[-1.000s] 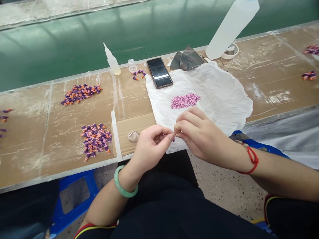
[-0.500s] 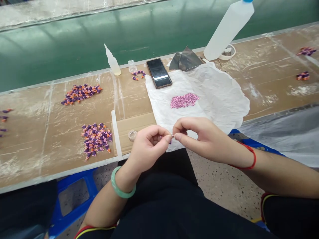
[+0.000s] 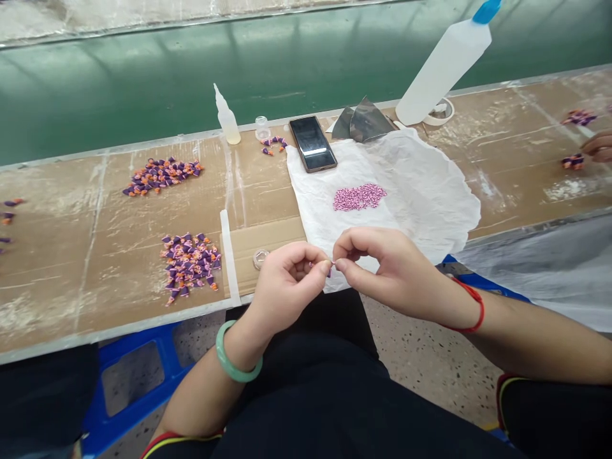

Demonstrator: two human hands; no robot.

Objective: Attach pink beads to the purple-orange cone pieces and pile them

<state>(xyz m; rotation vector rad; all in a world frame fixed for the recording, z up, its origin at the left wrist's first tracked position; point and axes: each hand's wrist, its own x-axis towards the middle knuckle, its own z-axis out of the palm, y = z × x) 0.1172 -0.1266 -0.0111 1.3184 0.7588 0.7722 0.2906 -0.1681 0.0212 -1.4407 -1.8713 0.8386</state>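
My left hand (image 3: 289, 284) is closed in a pinch around a small purple figure (image 3: 329, 273), mostly hidden by thumb and fingers. My right hand (image 3: 389, 268) meets it fingertip to fingertip, thumb and index finger pressed together at the figure's edge. Whatever lies between those right fingertips is too small to name. Just beyond the hands, a patch of tiny pink striped pieces (image 3: 359, 197) lies on a white cloth (image 3: 421, 185). To the left is a pile of purple and pink figures (image 3: 191, 264), with purple and orange ones (image 3: 162, 175) behind it.
A phone (image 3: 313, 143) rests on the cloth's far left corner. Behind stand a small dropper bottle (image 3: 226, 118) and a large tilted white bottle (image 3: 444, 73) beside a tape roll (image 3: 440, 112). Another person's hand (image 3: 598, 146) reaches in at right, near more figures (image 3: 572, 161).
Another person's hand has come into view at the right edge. The view has shifted slightly; my two hands keep nearly the same pinched pose together.
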